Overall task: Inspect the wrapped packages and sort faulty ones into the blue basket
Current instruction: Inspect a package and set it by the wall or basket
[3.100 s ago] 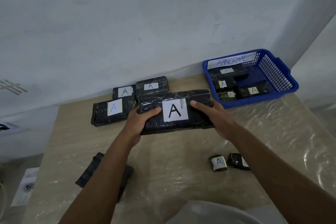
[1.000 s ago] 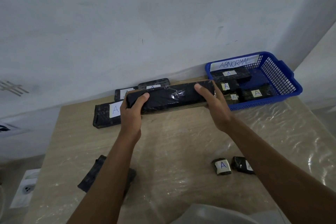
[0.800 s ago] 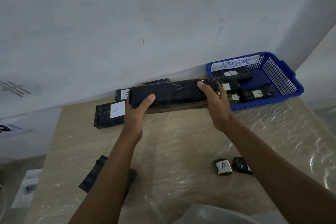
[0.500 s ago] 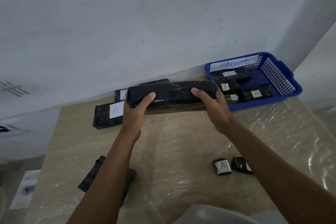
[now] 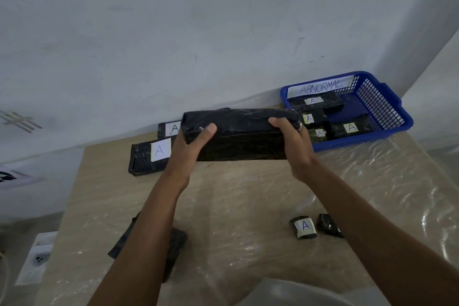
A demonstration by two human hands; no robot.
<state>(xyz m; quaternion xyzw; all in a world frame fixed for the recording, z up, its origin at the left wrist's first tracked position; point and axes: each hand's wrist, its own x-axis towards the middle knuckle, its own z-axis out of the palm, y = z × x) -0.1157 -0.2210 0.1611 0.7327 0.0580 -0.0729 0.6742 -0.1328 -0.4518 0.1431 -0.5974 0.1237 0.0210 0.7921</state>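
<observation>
A long black wrapped package (image 5: 243, 136) is held above the table's far middle, turned so its plain underside faces me and its label is hidden. My left hand (image 5: 190, 148) grips its left end and my right hand (image 5: 294, 146) grips its right end, thumbs on top. The blue basket (image 5: 387, 117) marked ABNORMAL stands at the far right and holds several black packages with A labels. Two labelled black packages lie behind the held one: a long package (image 5: 146, 156) and a smaller package (image 5: 170, 129) at the wall.
Two small black packages, a labelled one (image 5: 304, 227) and a plain one (image 5: 329, 226), lie near right under my right forearm. A dark package (image 5: 173, 253) lies near left, partly hidden by my left arm. The table (image 5: 243, 206) is covered in clear plastic film and stands against a white wall.
The long package was turned over from label-up to its plain side. Since half a second ago its near edge has tipped further toward me and both hands shifted slightly.
</observation>
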